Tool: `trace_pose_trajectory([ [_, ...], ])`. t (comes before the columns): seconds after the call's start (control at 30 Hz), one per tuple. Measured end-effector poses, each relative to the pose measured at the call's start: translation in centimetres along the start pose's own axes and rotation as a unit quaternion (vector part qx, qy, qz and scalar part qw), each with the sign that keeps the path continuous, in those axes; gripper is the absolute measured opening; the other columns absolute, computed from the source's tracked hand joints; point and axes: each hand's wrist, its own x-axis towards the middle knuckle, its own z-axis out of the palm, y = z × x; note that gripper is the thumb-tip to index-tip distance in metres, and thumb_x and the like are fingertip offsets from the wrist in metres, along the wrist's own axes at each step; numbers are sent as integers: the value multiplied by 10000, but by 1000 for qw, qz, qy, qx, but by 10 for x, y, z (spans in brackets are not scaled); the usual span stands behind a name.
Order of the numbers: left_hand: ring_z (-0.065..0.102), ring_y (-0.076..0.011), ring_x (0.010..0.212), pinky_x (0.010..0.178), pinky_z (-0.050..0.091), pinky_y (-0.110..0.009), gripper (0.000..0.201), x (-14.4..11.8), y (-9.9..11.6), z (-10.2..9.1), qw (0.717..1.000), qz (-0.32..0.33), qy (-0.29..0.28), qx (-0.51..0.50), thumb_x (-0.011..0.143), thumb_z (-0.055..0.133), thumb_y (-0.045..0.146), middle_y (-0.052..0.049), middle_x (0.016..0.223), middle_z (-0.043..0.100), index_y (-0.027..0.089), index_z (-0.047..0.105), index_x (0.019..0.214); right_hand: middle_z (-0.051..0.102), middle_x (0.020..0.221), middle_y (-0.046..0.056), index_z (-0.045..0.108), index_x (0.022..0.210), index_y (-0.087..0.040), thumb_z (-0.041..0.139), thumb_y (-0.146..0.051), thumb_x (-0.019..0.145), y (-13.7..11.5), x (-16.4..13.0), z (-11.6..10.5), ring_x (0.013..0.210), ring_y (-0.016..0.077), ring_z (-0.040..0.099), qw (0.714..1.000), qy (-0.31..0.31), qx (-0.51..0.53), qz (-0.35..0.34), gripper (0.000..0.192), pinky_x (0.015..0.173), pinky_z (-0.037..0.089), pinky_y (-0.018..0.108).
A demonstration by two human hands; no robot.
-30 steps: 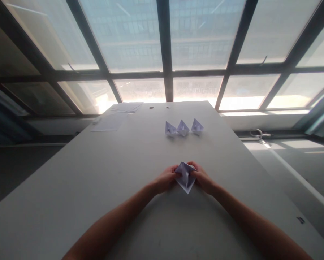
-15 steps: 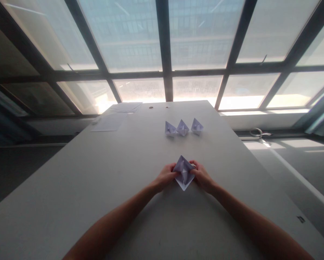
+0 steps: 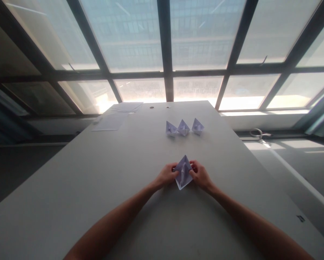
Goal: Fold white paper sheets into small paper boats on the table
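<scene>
A folded white paper piece (image 3: 183, 172) with a diamond outline stands on the grey table (image 3: 102, 187), its upper tip pointing away from me. My left hand (image 3: 166, 176) pinches its left side and my right hand (image 3: 200, 175) pinches its right side. Farther up the table, three finished folded paper boats (image 3: 184, 128) sit in a row.
Flat sheets of white paper (image 3: 109, 122) and a stack (image 3: 126, 106) lie at the table's far left. Two small round holes (image 3: 151, 107) mark the far edge. Large windows stand behind. A ledge with a cable (image 3: 259, 133) runs along the right.
The paper piece has narrowed and risen between my hands; both hands have drawn closer together and moved slightly away from me.
</scene>
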Motion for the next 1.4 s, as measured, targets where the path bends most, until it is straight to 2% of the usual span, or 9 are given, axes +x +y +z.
trace_pose_trajectory([
  [0.23,530,-143,648,699,429,-267,317,0,-10,-9,972,65,162,154,896,525,348,-58,978,663,179,695,1103,663,969,61,597,1041,-169,531,-332,839,-4,-3,-10,540,113,500,989,72,-115,-50,267,544,417,257],
  [0.37,583,-169,744,720,443,-272,318,5,-15,-10,962,74,224,139,935,441,349,-65,961,669,158,685,1006,633,819,38,607,885,-164,493,-318,850,-9,-1,-18,600,141,515,971,166,-153,-85,195,598,421,262],
  [0.43,605,-181,794,729,448,-272,326,7,-18,-11,960,72,244,118,941,415,340,-63,926,674,157,682,978,603,747,17,592,808,-176,489,-311,859,-18,-2,-22,613,144,515,964,175,-168,-109,177,608,410,254],
  [0.57,608,-171,741,678,441,-259,318,9,-22,-11,958,65,261,96,933,406,323,-47,844,673,158,678,939,539,619,-19,540,668,-194,494,-312,873,-46,-8,-22,568,126,460,955,125,-236,-132,240,577,347,239],
  [0.73,592,-157,690,649,428,-247,299,9,-21,-12,957,64,272,84,922,419,313,-33,786,659,153,672,927,543,541,-17,543,575,-185,511,-352,870,-69,1,-3,513,110,424,935,21,-345,-77,340,526,256,252],
  [0.93,580,-145,651,617,419,-231,288,7,-20,-11,959,52,268,80,911,427,307,-23,752,649,156,671,925,503,490,-8,564,513,-180,544,-404,823,-70,16,14,483,112,391,906,-44,-421,12,383,491,215,260],
  [1.1,563,-141,636,598,408,-225,273,7,-20,-10,958,59,268,83,898,437,295,-23,748,649,156,671,918,544,533,0,614,562,-180,539,-315,789,-67,15,16,503,114,417,894,-46,-444,34,275,490,229,251],
  [1.27,559,-143,639,597,403,-229,266,6,-19,-11,958,61,264,90,889,441,287,-22,757,652,159,671,930,578,557,13,632,587,-177,531,-263,778,-77,12,1,501,108,428,877,-54,-474,53,233,489,235,244],
  [1.4,543,-144,620,573,388,-229,268,6,-19,-11,960,53,260,90,887,447,306,-18,754,646,164,668,939,609,589,25,648,607,-177,544,-287,791,-90,25,-40,525,113,477,857,-51,-510,61,239,490,247,239],
])
